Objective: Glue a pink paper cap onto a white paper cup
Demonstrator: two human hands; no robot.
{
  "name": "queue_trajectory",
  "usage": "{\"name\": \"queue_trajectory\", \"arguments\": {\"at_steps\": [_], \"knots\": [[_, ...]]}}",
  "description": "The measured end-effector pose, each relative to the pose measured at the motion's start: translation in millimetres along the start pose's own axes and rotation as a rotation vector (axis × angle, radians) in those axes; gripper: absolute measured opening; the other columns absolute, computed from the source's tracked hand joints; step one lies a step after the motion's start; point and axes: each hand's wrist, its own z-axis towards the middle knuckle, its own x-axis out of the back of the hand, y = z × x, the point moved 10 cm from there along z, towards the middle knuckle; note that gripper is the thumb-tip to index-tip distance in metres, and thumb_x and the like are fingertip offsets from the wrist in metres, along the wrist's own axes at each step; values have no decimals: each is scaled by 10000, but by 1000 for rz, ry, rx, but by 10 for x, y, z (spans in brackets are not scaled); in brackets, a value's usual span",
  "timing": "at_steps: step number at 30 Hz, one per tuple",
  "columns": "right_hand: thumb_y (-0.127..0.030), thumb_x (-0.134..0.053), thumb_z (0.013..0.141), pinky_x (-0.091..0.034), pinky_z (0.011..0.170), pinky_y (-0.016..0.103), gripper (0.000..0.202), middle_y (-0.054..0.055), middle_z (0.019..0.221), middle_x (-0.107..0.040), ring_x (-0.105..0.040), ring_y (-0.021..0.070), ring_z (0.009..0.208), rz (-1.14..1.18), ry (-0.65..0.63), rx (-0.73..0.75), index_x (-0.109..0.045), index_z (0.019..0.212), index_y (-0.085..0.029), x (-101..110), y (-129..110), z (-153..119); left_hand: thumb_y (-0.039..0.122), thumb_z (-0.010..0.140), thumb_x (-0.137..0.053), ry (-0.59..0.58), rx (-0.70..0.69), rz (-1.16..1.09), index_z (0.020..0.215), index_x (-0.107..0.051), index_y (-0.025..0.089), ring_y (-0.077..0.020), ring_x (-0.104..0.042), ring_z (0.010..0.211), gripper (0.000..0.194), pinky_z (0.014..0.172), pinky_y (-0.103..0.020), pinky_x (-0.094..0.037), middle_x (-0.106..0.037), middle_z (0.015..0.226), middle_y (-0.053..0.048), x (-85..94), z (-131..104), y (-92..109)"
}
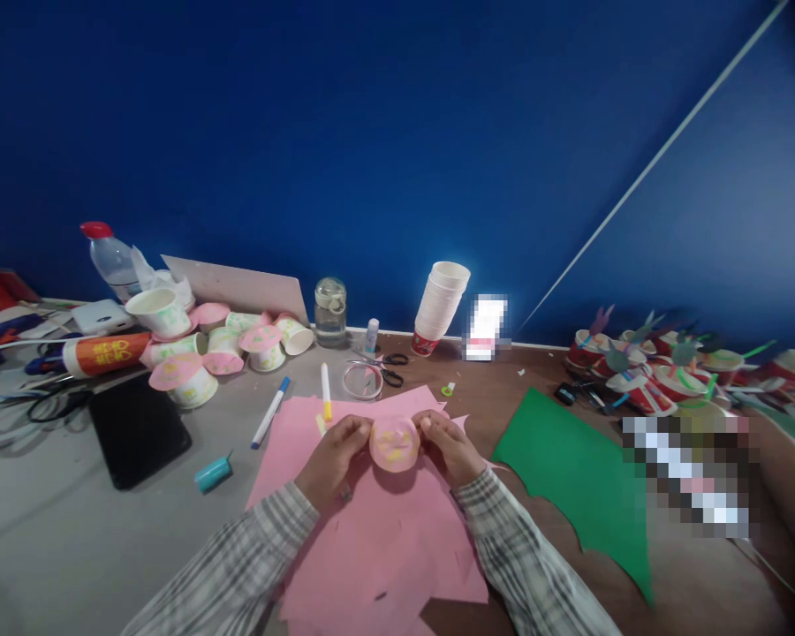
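Note:
A round pink paper disc (395,447) with yellow markings is held up between my two hands. My left hand (336,452) pinches its left edge, and my right hand (451,449) pinches the right edge. Under them lie pink paper sheets (397,548) with jagged cut edges at the upper right. Just beyond my left hand, a white marker with a yellow end (326,393) rests on the paper. Farther left is a white and blue marker (270,413). Scissors (392,378) and a clear tape roll (362,381) lie behind the paper.
Paper cups with pink discs (261,343) crowd the left back, near a black flat device (139,428). A stack of white cups (442,305) leans by the wall. Green paper (570,481) lies right, with red decorated cups (642,389) and another person's arm (785,468) beyond.

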Motion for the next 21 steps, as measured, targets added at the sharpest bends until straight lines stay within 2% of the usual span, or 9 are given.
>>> {"name": "queue_trajectory", "arguments": {"at_steps": [2, 4, 7, 9, 14, 18, 21], "knots": [[-514, -740, 563, -409, 451, 186, 437, -47, 576, -543, -483, 90, 489, -10, 51, 66, -616, 822, -185, 30, -86, -19, 451, 472, -777, -16, -86, 71, 787, -576, 203, -181, -547, 773, 448, 692, -285, -445, -589, 765, 3, -13, -32, 80], [-493, -759, 546, -426, 497, 199, 514, -35, 676, -555, -503, 102, 558, -47, 51, 105, -601, 934, -196, -4, -153, -53, 419, 481, -782, -65, -189, 207, 948, -539, 221, -222, -525, 924, 562, 786, -322, -442, -580, 935, -33, -87, -86, 177], [-474, -761, 549, -437, 537, 222, 583, -8, 811, -546, -510, 117, 630, -138, -24, 103, -559, 1028, -210, -129, -183, -95, 339, 493, -790, -92, -270, 427, 1134, -436, 260, -271, -415, 1117, 736, 925, -374, -380, -471, 1187, -63, -173, -155, 242], [-447, -767, 549, -431, 532, 227, 611, -11, 832, -522, -499, 114, 626, -185, -60, 78, -524, 1065, -226, -175, -162, -107, 300, 521, -776, -78, -280, 529, 1196, -383, 279, -283, -343, 1184, 781, 983, -391, -326, -405, 1273, -57, -185, -171, 242], [-372, -770, 571, -420, 541, 230, 615, -38, 769, -480, -481, 112, 622, -244, -45, 111, -484, 1099, -241, -132, -165, -98, 243, 536, -759, -101, -284, 571, 1259, -300, 290, -285, -275, 1233, 858, 1025, -413, -265, -350, 1338, -49, -216, -169, 211], [-307, -799, 540, -442, 635, 270, 706, -23, 825, -498, -504, 129, 687, -328, -71, 163, -449, 1149, -238, -185, -204, -116, 210, 517, -756, -43, -324, 581, 1230, -356, 272, -290, -331, 1193, 820, 1007, -416, -279, -419, 1278, -63, -202, -171, 236], [-287, -814, 520, -443, 702, 288, 809, 0, 910, -504, -511, 146, 758, -371, -97, 219, -399, 1213, -239, -260, -265, -147, 207, 465, -786, 31, -373, 579, 1216, -370, 267, -295, -387, 1141, 860, 976, -405, -305, -456, 1226, -66, -165, -182, 270]]}}
